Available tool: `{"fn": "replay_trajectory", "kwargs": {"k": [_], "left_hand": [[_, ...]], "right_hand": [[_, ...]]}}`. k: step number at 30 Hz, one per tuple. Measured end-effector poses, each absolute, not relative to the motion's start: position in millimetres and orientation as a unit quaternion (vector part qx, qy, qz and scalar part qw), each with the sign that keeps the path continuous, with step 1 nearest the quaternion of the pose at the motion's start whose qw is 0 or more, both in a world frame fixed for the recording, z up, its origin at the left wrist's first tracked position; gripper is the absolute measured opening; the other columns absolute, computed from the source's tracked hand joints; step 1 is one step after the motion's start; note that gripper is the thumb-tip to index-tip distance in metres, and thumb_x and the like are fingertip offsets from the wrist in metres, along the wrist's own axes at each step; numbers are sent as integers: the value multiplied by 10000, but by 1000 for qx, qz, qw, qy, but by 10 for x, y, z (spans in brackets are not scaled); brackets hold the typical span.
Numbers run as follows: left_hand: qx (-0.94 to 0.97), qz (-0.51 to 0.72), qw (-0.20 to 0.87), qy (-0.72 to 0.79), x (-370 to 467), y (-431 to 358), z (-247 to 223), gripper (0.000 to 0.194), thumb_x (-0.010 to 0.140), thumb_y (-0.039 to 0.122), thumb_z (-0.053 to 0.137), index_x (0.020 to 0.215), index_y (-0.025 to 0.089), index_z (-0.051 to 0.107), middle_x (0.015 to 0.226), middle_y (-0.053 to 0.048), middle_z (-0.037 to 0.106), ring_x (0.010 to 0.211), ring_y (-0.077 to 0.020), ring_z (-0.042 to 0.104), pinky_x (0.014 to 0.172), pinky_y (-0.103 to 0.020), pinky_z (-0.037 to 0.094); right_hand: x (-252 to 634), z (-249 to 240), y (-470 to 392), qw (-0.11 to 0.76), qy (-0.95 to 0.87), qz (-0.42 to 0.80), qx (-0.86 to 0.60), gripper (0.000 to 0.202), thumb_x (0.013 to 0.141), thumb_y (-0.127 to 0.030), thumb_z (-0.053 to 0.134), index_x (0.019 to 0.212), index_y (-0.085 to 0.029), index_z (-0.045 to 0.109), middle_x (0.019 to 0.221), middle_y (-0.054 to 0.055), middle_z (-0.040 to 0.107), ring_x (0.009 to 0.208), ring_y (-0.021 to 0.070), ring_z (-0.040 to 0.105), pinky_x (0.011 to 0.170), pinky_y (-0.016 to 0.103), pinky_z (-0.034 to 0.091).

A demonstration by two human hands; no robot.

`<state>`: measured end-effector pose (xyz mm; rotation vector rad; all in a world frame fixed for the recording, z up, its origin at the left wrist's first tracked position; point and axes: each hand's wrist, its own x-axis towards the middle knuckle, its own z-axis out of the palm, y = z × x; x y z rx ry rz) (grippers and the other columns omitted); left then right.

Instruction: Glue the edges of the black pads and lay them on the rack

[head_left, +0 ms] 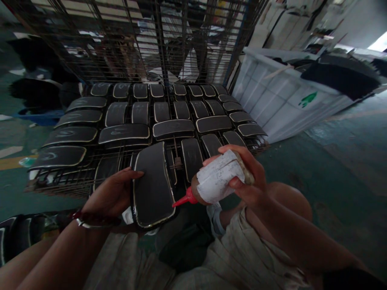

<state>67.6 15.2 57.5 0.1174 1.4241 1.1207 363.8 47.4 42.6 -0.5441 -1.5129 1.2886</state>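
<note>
My left hand (116,191) grips a dark, curved rectangular panel (152,183) by its left edge, thumb on top. A shiny pale bead, like glue, runs along the panel's rim. In my right hand (250,177) is a squeeze bottle (219,177) wrapped in white paper or tape, tilted to the left and down. Its red nozzle tip lies at the panel's right edge, near the lower corner. Just beyond, many similar panels with pale rims rest in rows on a wire rack (60,187).
An upright wire mesh frame (160,48) rises behind the rack. To the right stands a large white bin (272,88) heaped with dark pieces. More dark panels (27,233) lie at the lower left. A blue tray (42,117) sits on the green floor at left.
</note>
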Motion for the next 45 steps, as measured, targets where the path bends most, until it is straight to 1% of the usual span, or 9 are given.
{"fn": "replay_trajectory", "kwargs": {"k": [6,12,16,22,25,30,38,41,45], "left_hand": [[27,502,605,617,629,181,541,286,1027,-43,458,1006,62,724,680,-101,814,510,-234,787,558,-342,715],[56,525,610,591,812,128,438,286,960,-70,529,1002,115,744,754,-79,838,545,-219,795,564,-315,707],[71,516,636,569,1021,48,360,274,895,-77,585,911,133,760,772,-96,832,538,-217,778,514,-286,665],[85,477,659,574,1172,19,329,328,838,-78,577,982,121,794,817,-102,849,614,-221,793,590,-319,694],[89,487,653,573,1136,47,328,318,850,-82,562,960,132,771,816,-97,845,620,-218,792,599,-315,691],[102,498,637,580,1022,55,333,277,850,-70,579,859,131,768,797,-105,829,597,-212,776,600,-304,683],[108,488,664,556,973,-18,330,289,799,-75,617,842,141,804,745,-84,818,593,-208,769,583,-292,682],[99,500,655,558,988,-19,303,287,787,-86,626,811,158,776,685,-54,781,541,-188,733,541,-256,647],[101,512,627,578,863,-25,203,304,814,-87,608,763,180,746,626,-18,743,516,-166,712,512,-210,607]], "right_hand": [[3536,354,463,526,-562,566,-295,522,895,-552,927,1314,-297,749,1110,75,813,920,264,779,830,392,642],[3264,139,689,477,-326,740,-344,565,715,-658,1013,953,-220,746,818,8,729,730,186,691,627,281,595],[3278,107,914,566,-369,643,-361,554,761,-664,975,1008,-238,721,842,-2,713,757,190,687,612,289,581],[3368,21,947,600,-509,471,-398,491,842,-587,931,1181,-290,735,1106,21,734,1013,221,685,910,365,605],[3404,-21,873,567,-555,466,-390,497,867,-571,918,1246,-311,730,1145,21,730,1045,229,678,933,369,588],[3508,76,821,504,-596,509,-364,481,883,-571,905,1240,-288,751,1054,15,731,921,223,677,853,364,575],[3566,153,932,574,-569,465,-361,567,822,-582,953,1285,-351,721,1269,39,740,1148,277,689,938,406,614],[3478,119,854,526,-553,542,-350,543,775,-538,999,1199,-295,762,1115,32,765,990,241,712,844,357,612],[3369,47,858,452,-419,705,-352,484,743,-583,1006,932,-210,763,818,8,732,717,183,683,644,292,573]]}}
